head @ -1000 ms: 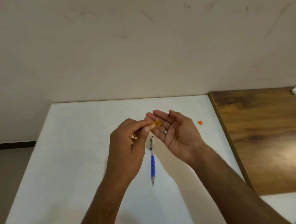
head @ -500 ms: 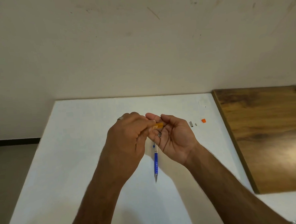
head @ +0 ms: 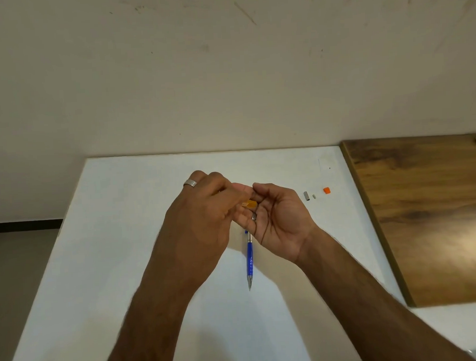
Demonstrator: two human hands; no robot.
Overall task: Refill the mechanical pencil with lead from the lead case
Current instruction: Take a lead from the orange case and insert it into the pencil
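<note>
Two hands meet over the white table [head: 125, 269]. I see the small orange lead case [head: 250, 204] pinched in the fingers of the left hand [head: 203, 223], tipped over the cupped palm of the right hand [head: 277, 219]. The right hand is open and grips nothing. At 6 o'clock from the case, the blue mechanical pencil [head: 250, 258] lies flat on the table, tip toward me. At 3 o'clock lie a grey cap [head: 306, 196], a tiny pale bit [head: 314, 196] and an orange lid [head: 327, 190].
</note>
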